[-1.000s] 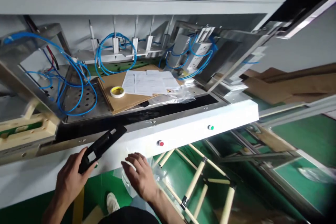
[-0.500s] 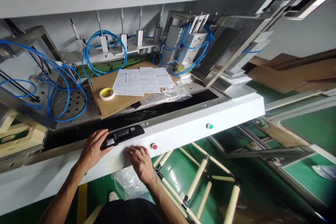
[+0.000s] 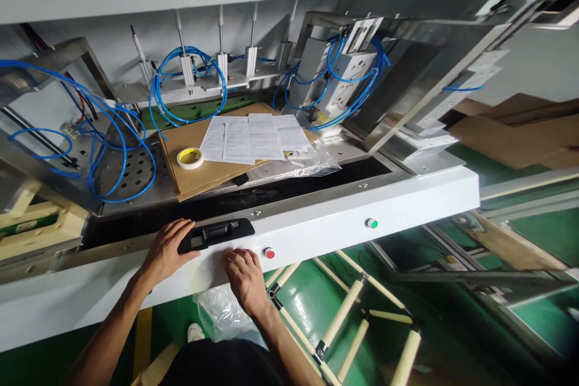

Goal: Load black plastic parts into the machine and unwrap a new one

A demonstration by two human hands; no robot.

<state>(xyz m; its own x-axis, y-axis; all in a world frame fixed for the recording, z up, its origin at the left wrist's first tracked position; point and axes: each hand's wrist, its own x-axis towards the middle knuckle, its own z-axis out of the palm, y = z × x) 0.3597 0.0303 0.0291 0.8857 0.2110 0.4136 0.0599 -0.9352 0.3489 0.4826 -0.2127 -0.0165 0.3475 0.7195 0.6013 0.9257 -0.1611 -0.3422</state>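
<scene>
Our left hand (image 3: 168, 250) grips a long, recessed black plastic part (image 3: 218, 234) on the smooth white ledge (image 3: 323, 230). Our right hand (image 3: 245, 277) curls beside it; can't tell if it's holding anything.

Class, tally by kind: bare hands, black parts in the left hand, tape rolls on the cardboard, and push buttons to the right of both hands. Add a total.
Hands: 2 (left hand, right hand)
Black part: 1
Tape roll: 1
Buttons: 2 (red button, green button)
Total: 6

Green floor (image 3: 302, 309) glares; lower right looks dim, perhaps blurred.
</scene>
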